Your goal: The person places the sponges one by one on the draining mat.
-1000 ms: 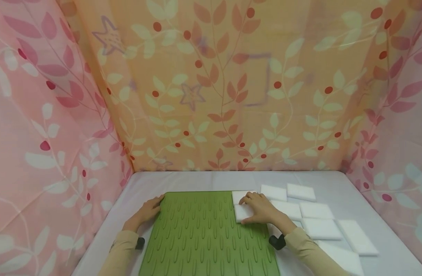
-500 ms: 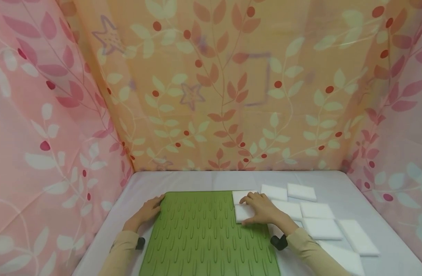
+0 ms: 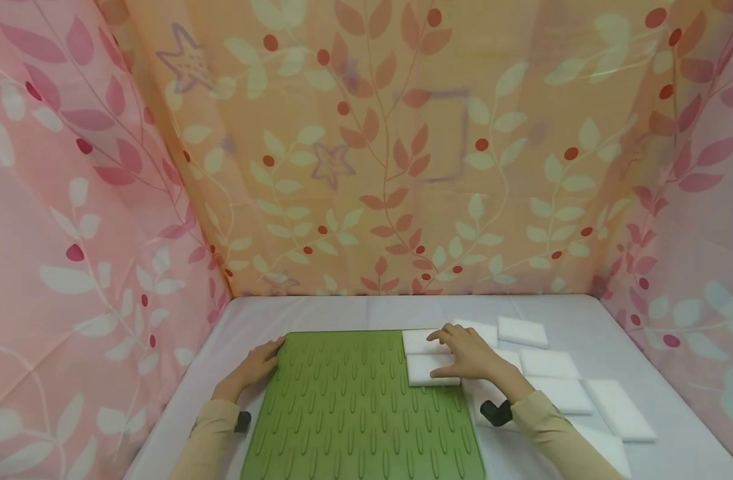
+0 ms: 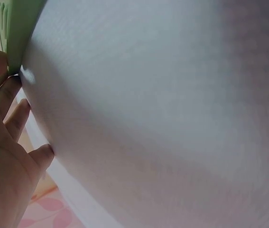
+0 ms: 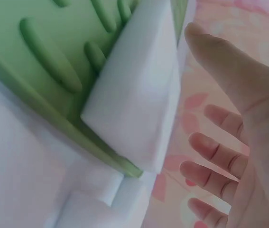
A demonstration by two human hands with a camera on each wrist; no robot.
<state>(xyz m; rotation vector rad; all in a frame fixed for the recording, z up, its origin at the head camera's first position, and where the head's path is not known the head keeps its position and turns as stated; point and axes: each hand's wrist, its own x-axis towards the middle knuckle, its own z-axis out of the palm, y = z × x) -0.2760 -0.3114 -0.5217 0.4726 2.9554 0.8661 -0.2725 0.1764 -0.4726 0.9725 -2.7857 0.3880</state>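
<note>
A green mat (image 3: 354, 407) with raised oval ridges lies on the white-covered table. At its far right corner are two white sponge-like blocks, a far one (image 3: 416, 342) and a nearer one (image 3: 423, 371), one in front of the other. My right hand (image 3: 470, 353) is over their right ends, fingers spread and loosely bent. In the right wrist view its fingers (image 5: 219, 178) hold nothing and stand apart from the block (image 5: 134, 90). My left hand (image 3: 250, 370) rests along the mat's far left edge. Its fingertips touch the mat's rim (image 4: 18, 42) in the left wrist view.
Several more white blocks (image 3: 620, 410) lie on the table (image 3: 660, 460) to the right of the mat, some partly behind my right arm. Patterned curtains (image 3: 366, 147) enclose the table at the back and both sides.
My right hand has let go of the nearer block and moved slightly right and up, so more of that block shows. The left hand has stayed at the mat's edge.
</note>
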